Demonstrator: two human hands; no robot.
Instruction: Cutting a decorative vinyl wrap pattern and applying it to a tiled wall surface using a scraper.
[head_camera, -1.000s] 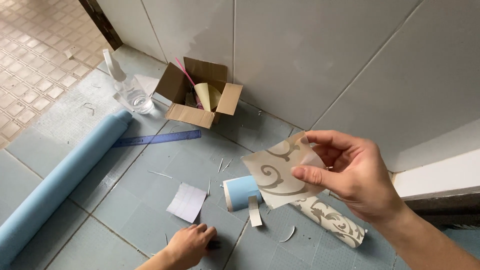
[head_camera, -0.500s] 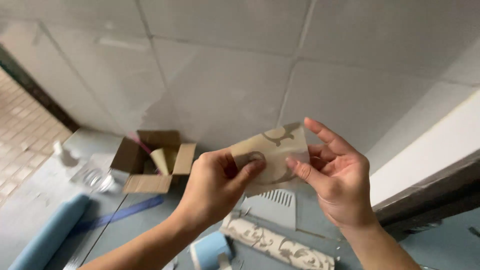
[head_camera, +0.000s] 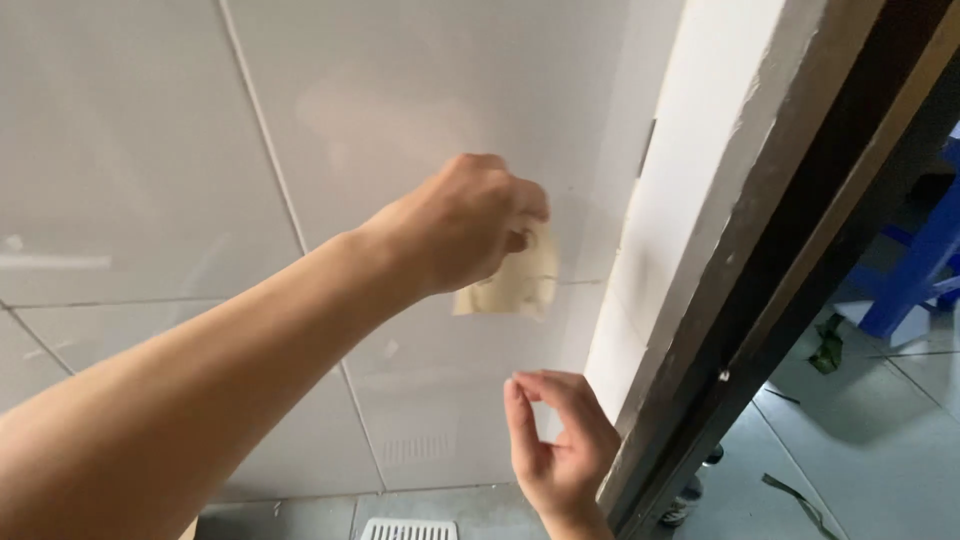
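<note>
Two hands are seen against a white tiled wall. A beige paper piece is pinched in the closed fingers of the left hand and held flat at the wall, partly hidden by the knuckles. The right hand is raised below it, empty, fingers curled, thumb and fingertips nearly meeting. A dark door frame is seen just right; a blue stand beyond it.

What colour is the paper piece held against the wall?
Pale beige paper piece, seen in the head view.
</note>
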